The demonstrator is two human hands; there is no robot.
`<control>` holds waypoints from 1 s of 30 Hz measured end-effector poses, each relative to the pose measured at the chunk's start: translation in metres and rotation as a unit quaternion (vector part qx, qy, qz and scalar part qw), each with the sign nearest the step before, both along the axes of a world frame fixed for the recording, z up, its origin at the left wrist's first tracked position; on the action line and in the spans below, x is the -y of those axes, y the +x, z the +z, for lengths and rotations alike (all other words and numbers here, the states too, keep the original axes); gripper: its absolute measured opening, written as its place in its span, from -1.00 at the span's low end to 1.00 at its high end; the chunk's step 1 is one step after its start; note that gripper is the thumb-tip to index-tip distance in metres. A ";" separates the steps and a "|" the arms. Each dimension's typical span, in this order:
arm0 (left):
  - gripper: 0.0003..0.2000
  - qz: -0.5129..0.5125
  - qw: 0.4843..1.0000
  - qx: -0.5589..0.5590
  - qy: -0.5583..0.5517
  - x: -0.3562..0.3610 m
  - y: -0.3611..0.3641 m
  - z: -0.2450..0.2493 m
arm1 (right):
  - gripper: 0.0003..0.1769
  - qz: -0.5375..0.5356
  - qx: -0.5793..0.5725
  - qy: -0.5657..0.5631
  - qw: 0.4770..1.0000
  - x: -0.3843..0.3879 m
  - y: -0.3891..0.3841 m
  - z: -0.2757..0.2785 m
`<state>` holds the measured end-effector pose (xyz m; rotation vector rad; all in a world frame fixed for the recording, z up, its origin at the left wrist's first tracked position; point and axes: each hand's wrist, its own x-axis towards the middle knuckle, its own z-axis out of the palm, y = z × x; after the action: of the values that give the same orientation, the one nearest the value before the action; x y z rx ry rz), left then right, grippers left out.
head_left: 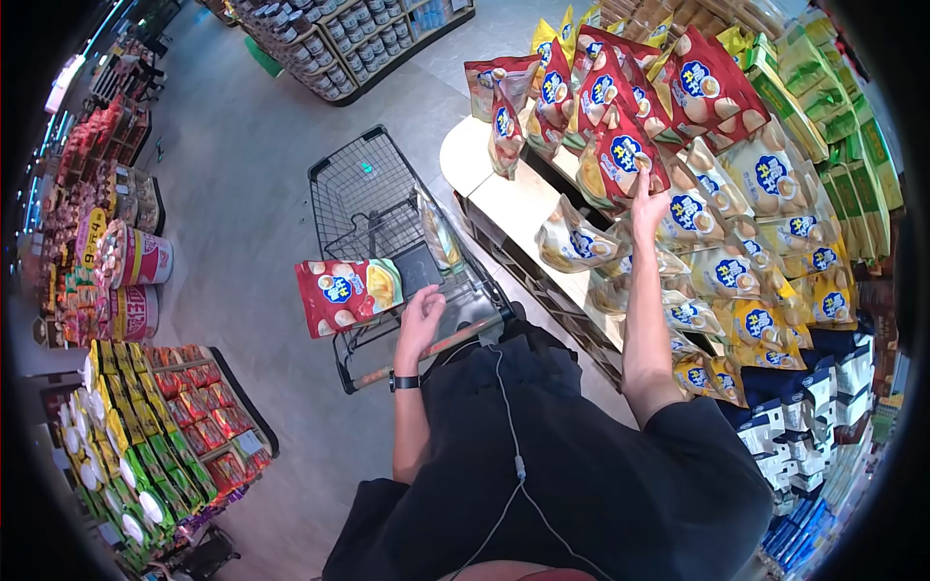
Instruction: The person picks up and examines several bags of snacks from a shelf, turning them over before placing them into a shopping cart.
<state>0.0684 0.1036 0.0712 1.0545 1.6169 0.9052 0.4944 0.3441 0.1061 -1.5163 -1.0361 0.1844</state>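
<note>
My right hand (649, 205) grips the lower edge of a red snack bag (610, 174) with a blue logo, at the front of a display. The thumb lies on the bag's face. More red bags (554, 89) stand just behind it. My left hand (422, 318), with a dark band on the wrist, is over the shopping cart's handle end. Its fingers are loosely curled and nothing shows in them. Beside it, another red snack bag (339, 290) sits upright at the cart's near left. The shopping cart (373, 184) also has a clear-and-yellow package (441, 232) along its right side.
Beige bags (770, 179) and yellow bags (760, 320) fill the shelves to the right, past a pale wooden table edge (513, 218). Racks of packaged goods (165, 426) stand at lower left, with pink-and-white tubs (140, 257) above. A shelf of jars (354, 44) is at the top.
</note>
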 end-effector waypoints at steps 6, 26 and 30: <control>-0.59 0.000 1.000 -0.009 -0.008 0.001 0.000 -0.005 | -0.54 0.022 -0.059 -0.048 0.997 0.001 0.008 -0.011; -0.59 0.110 0.992 0.062 0.005 0.010 -0.030 -0.019 | -0.23 0.133 -0.068 -0.054 0.987 0.026 0.016 -0.005; -0.61 0.339 0.939 0.005 0.049 0.026 -0.075 -0.024 | -0.33 0.057 0.054 -0.035 0.996 0.075 0.005 0.046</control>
<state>-0.0064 0.0778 0.0473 0.5374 1.9809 1.4471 0.4995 0.2690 0.1526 -1.5455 -1.2144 0.2231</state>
